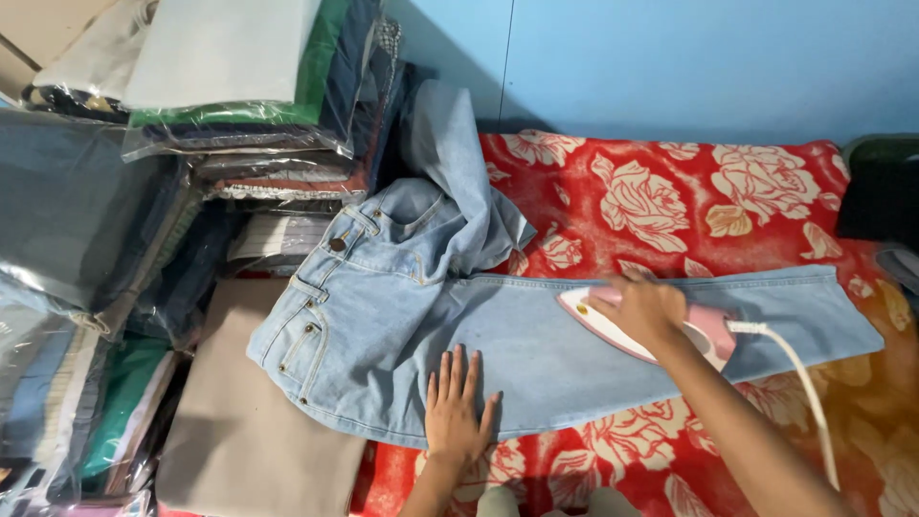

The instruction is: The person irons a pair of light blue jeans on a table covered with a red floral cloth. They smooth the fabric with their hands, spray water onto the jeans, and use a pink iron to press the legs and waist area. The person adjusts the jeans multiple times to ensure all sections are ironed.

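A pair of light blue jeans (402, 306) lies across a red cloth with cream roses (651, 201), one leg stretched to the right, the other folded up toward the wall. My left hand (457, 407) presses flat on the lower thigh of the stretched leg, fingers spread. My right hand (643, 308) grips the handle of a pink and white iron (704, 330) resting on that leg, its tip pointing left. A white cord (804, 383) runs from the iron's back end toward the lower right.
Stacks of folded clothes in clear plastic bags (239, 105) stand at the left and upper left. A beige folded cloth (239, 421) lies under the jeans' waistband. A blue wall (670, 57) is behind; a dark object (881, 191) sits at far right.
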